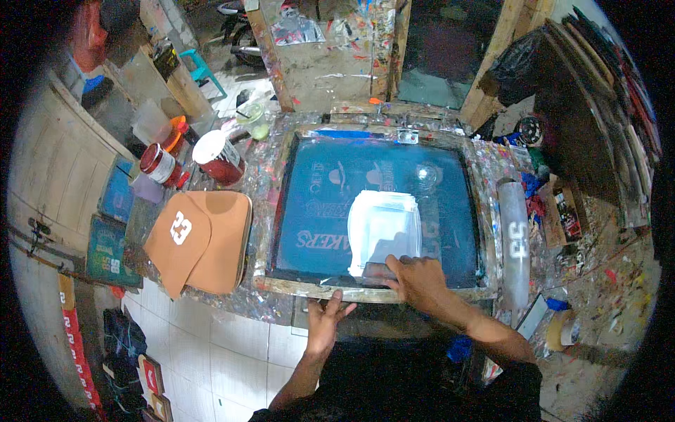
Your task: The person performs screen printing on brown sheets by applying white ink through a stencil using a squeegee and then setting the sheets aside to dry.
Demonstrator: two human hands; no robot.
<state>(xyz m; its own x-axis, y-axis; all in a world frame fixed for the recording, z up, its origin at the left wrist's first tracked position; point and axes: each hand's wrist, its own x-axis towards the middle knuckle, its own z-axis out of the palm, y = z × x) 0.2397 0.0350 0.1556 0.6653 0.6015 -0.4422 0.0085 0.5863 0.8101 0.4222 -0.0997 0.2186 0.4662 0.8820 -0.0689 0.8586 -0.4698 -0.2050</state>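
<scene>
A silkscreen [323, 176] with blue mesh in a worn wooden frame [266, 232] lies on the table before me. Pale lettering and hat-like shapes show in the mesh. My right hand [420, 283] is closed on a squeegee [377, 271], near the frame's close edge. From the blade a thick patch of white ink [383, 218] stretches away across the mesh. My left hand [327, 322] is at the frame's near edge, fingers spread and touching the wood. Left of the screen lies a stack of brown fabric pieces [218, 239] with a white print on top.
An open tub of red ink [219, 158], a red-brown jar [160, 165] and a plastic cup [253, 123] stand at the back left. To the right lies a grey roll [513, 239] with a white print. Tape rolls [562, 330] sit at the lower right. A person stands at the far left.
</scene>
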